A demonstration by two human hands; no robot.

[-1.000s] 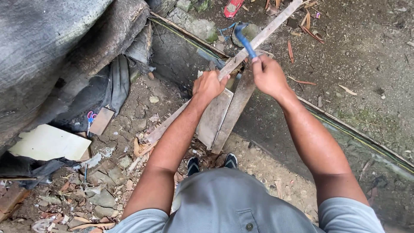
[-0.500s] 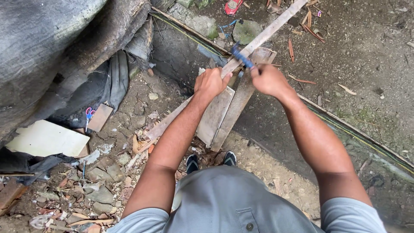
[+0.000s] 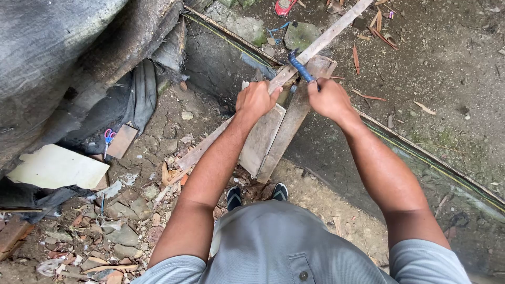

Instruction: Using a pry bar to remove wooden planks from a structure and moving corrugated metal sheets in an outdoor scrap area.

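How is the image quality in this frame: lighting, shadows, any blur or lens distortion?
Head view: soft, even daylight, no hard shadows or glare; the recess under the dark tarp is dim. Both hands, left and right, look sharp, as do the planks; the blue hammer is only slightly soft. Wide-angle stretch shows at the bottom edge, where the grey shirt bulges.

the hammer handle [image 3: 301,67] is blue, the planks [image 3: 265,138] weathered grey-brown, the scissors [image 3: 109,138] pink and blue beside a pale cream board [image 3: 58,168], the tarp [image 3: 47,58] grey-black, the shirt [image 3: 279,247] plain grey, the sandals [image 3: 235,197] black.
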